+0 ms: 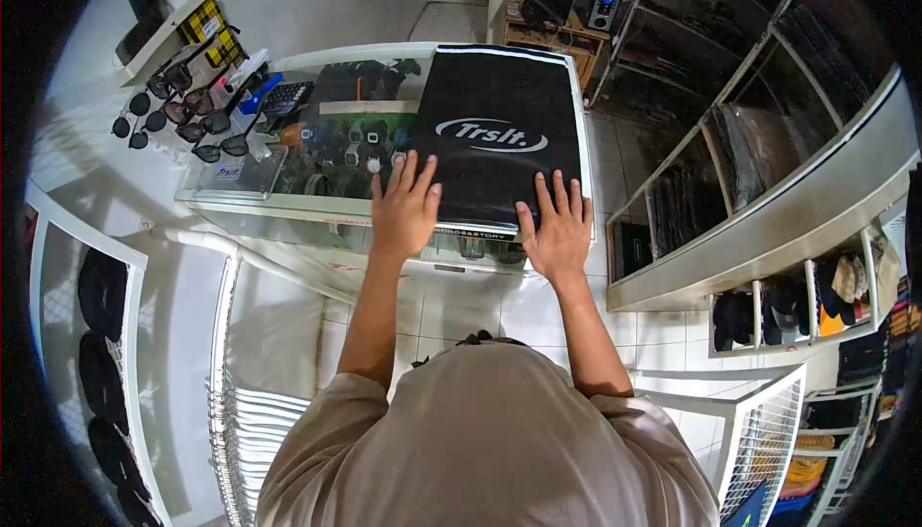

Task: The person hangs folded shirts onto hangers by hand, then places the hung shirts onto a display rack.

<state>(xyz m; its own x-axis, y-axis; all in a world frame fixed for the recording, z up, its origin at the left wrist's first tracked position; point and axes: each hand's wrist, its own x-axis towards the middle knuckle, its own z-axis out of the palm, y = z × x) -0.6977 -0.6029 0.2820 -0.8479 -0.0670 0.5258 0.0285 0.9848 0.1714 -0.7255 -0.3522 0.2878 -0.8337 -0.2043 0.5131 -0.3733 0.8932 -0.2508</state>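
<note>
R hand (557, 234) on blk bag (495, 95), L hand (404, 212) at edge

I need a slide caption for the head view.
Left hand and right hand at the near corners of a black sheet on a glass counter.

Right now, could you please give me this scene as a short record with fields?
Black package: printed "Trslt.", flat on glass counter
Left hand: open, palm down, across the package's left edge
Right hand: open, palm down, at its near right corner
Under the glass: watches
Counter's left end: sunglasses, calculator
</note>
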